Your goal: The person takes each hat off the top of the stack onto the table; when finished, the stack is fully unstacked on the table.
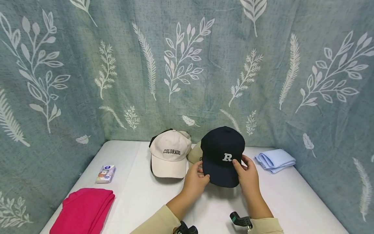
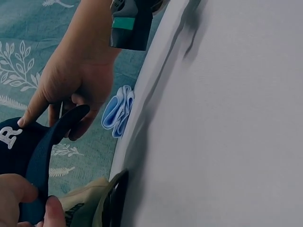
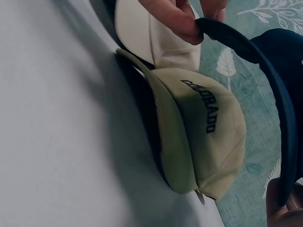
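Note:
A navy baseball cap (image 1: 221, 143) with a white letter R is held up off the table, brim toward the front. My left hand (image 1: 196, 179) pinches the brim's left edge between thumb and fingers. On the other side my right hand (image 1: 248, 172) grips the brim's right edge, its thumb lying on the front beside the R. Behind the navy cap, partly hidden by it in the head view, is an olive-khaki cap (image 3: 213, 123) lettered COLORADO. To its left sits a cream COLORADO cap (image 1: 170, 152), with a dark cap showing behind it.
A folded light blue cloth (image 1: 275, 160) lies at the back right of the white table (image 1: 131, 182). Folded pink-red fabric (image 1: 84, 208) is at the front left, with a small tissue pack (image 1: 105, 174) behind it. A leaf-patterned curtain (image 1: 187, 81) surrounds the table.

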The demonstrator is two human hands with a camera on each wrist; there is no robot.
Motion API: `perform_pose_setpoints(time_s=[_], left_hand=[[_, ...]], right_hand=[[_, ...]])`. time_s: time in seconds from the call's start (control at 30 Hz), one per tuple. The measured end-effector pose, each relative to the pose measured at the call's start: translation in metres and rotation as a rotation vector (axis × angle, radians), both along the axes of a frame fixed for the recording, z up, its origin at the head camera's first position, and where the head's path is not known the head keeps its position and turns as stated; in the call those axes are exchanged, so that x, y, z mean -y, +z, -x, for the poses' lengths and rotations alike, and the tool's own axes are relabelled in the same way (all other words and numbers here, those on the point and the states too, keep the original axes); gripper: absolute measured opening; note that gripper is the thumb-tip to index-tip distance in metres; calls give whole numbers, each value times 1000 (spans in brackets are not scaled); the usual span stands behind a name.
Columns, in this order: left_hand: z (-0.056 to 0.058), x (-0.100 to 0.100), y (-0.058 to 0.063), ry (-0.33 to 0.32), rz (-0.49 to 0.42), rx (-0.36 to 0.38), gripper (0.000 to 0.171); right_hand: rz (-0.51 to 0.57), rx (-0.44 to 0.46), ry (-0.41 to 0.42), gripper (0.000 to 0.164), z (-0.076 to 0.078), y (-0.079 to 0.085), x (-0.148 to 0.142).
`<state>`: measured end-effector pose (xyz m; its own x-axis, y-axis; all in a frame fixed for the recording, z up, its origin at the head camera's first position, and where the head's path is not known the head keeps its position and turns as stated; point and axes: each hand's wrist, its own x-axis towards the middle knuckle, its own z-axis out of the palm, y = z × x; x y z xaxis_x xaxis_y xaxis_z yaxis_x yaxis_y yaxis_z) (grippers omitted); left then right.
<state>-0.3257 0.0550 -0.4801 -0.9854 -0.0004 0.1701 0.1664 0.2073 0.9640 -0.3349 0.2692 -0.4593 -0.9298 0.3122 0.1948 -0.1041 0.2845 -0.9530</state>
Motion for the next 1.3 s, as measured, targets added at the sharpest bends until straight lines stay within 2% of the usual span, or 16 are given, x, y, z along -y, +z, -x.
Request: perform_pose_setpoints(time_s=[0.37, 0.6, 0.77, 0.9, 1.1, 1.3], left_hand=[[5, -36, 7, -64, 2, -16, 60], [8, -58, 7, -98, -3, -12, 60], [10, -69, 6, -106, 36, -15, 58], [11, -76, 3, -94, 77, -22, 56], [9, -88, -6, -90, 80, 8, 57], [5, -100, -13, -83, 94, 6, 55]], right_hand=[[0, 3, -76, 82, -2, 10, -31], [43, 4, -127, 79, -4, 6, -47], [68, 13, -154, 80, -7, 0, -56], [64, 22, -169, 82, -8, -5, -61], [61, 24, -202, 81, -7, -13, -70], [60, 40, -229, 82, -6, -23, -83]])
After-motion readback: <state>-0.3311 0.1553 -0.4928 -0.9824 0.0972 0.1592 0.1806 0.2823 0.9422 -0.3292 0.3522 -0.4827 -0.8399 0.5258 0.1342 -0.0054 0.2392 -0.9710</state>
